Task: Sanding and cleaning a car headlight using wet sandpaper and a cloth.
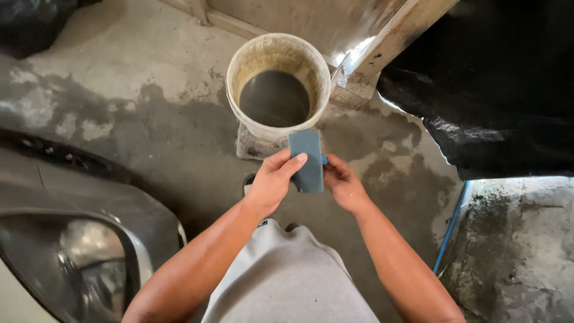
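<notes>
1. Two bare hands meet on one grey-blue sanding block (307,160), held upright just in front of the person's grey shorts (287,281).
2. Left hand (272,179): fingers curled round the block's left edge, thumb pressed flat on its face; closed on it.
3. Right hand (342,182): on the block's right edge, fingers bent in; touching it, but how firm the grip is cannot be told; a small blue bit shows between this hand and the block.
4. Just beyond both hands: stained white bucket (278,84) holding murky water, standing on a wet rag or paper (248,146); block's top edge overlaps the bucket's near rim in view.
5. Under the hands: wet, patchy concrete floor (149,119).
6. Left of the left forearm: grey car body with headlight (78,263).
7. Right of the right hand: black plastic sheeting (502,90); wooden beam (388,45) beyond it; thin blue pipe (451,224) near the right forearm.
</notes>
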